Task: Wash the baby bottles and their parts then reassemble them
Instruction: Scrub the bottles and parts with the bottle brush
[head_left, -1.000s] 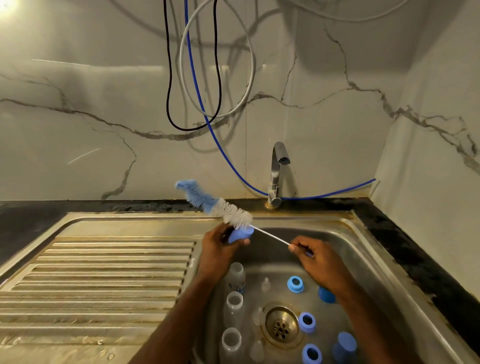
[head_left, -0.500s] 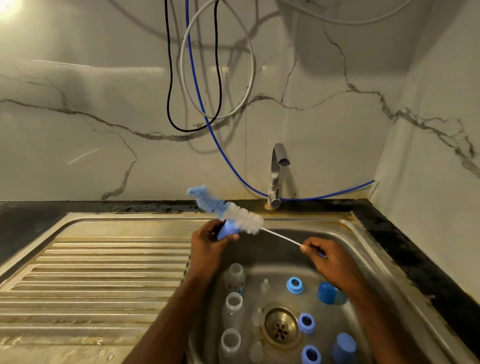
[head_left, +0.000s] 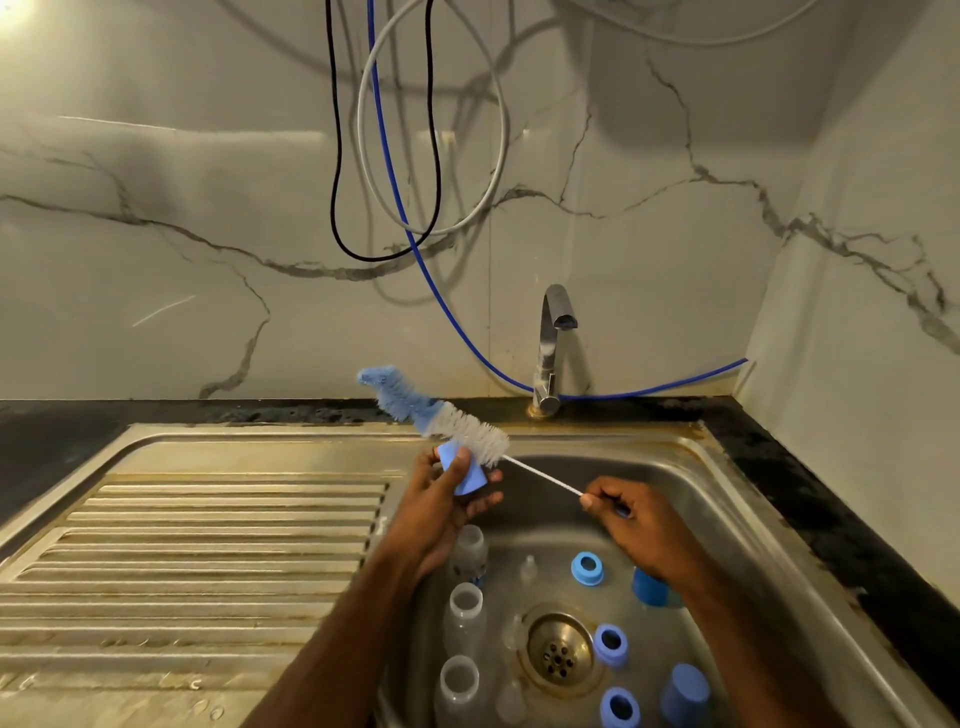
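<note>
Above our steel sink (head_left: 691, 470), the bottle brush (head_left: 441, 415) slants up and left, its bristles just above the blue cap (head_left: 465, 470). Our left hand (head_left: 441, 499) curls round that cap, nearest the bristles. Our right hand (head_left: 631, 522) pinches the brush's wire handle low on the right. Bottles (head_left: 465, 610) lie below in the basin.

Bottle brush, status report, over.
Left hand grips blue cap; right hand pinches bottle brush handle. Bristles beside the cap, outside it. Bottles, rings in sink. Nothing blocking.
</note>
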